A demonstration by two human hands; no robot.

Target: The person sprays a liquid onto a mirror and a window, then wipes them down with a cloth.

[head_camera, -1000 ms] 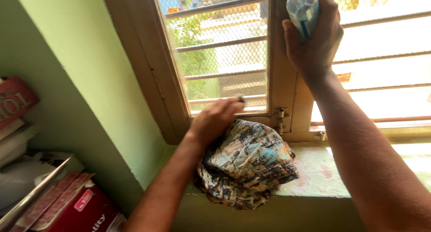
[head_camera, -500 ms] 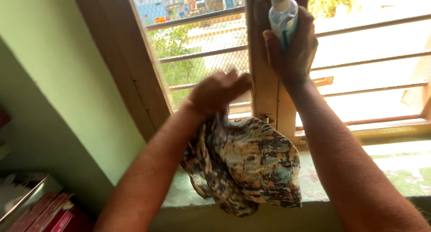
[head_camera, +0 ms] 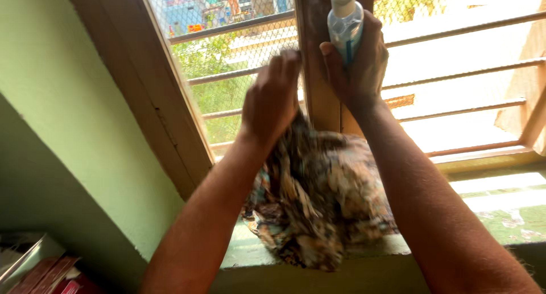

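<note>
My left hand [head_camera: 271,100] grips a patterned cloth [head_camera: 318,197] of brown, black and pale blue, and presses its top against the wooden window frame [head_camera: 315,95]. The cloth hangs down, blurred, to the green sill [head_camera: 495,214]. My right hand [head_camera: 355,66] is raised against the frame's middle post and holds a small clear spray bottle [head_camera: 343,18] with a white top, upright. The two hands are nearly touching.
Wire mesh [head_camera: 227,49] and horizontal bars [head_camera: 455,109] fill the window. A green wall [head_camera: 74,100] stands to the left. Red boxes and a metal-edged object [head_camera: 40,268] lie at the lower left.
My left hand has lifted the cloth from the sill up to the window's middle post. My right hand and the bottle stay on the post.
</note>
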